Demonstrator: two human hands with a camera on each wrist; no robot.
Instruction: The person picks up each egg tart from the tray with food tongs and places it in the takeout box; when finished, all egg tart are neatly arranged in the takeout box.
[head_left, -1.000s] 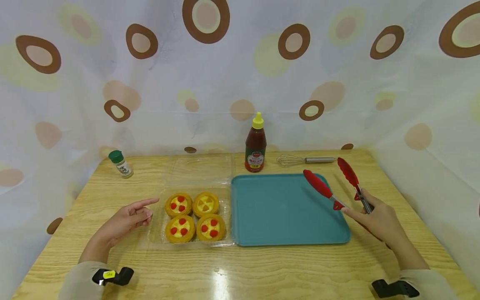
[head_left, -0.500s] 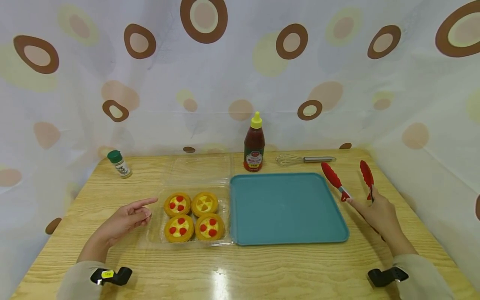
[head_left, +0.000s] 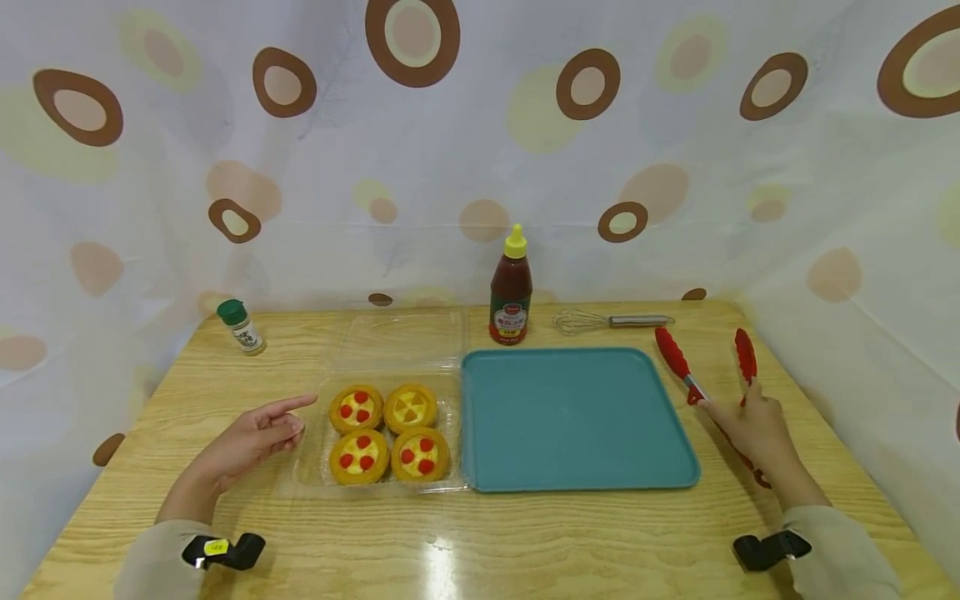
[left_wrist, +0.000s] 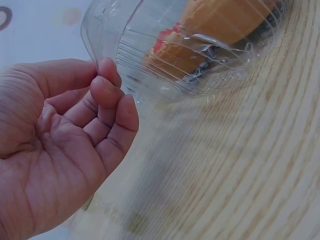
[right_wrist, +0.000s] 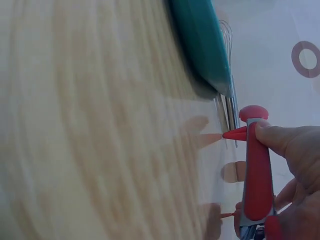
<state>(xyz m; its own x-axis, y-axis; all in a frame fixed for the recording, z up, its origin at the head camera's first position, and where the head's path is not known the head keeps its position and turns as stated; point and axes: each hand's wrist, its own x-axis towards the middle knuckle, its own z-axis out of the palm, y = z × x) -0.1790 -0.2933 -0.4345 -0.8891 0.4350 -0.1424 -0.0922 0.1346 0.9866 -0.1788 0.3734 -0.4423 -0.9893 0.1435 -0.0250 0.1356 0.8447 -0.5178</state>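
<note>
At the left rim of a clear plastic clamshell container [head_left: 309, 479], my left hand [head_left: 251, 442] pinches the edge, its index finger stretched along it. Several tarts [head_left: 359, 457] sit inside, most topped with red pieces and one with yellow wedges. In the left wrist view, thumb and fingertips [left_wrist: 107, 92] meet at the plastic edge. My right hand [head_left: 757, 429] grips red-tipped tongs [head_left: 678, 358] on the right of the table, their arms spread apart with nothing between them. The right wrist view has the thumb on the red handle [right_wrist: 257, 175].
Beside the container lies a teal tray [head_left: 570, 417]. Behind it stand a sauce bottle [head_left: 510, 292] with a yellow cap and, lying flat, a whisk [head_left: 611, 321]. A green-capped shaker [head_left: 242, 327] is at the back left. A patterned curtain [head_left: 420, 167] closes off the back of the table.
My right hand has carried the tongs rightward and down, from above the tray's right side to the table beside it. The left hand, container and tarts have stayed in place.
</note>
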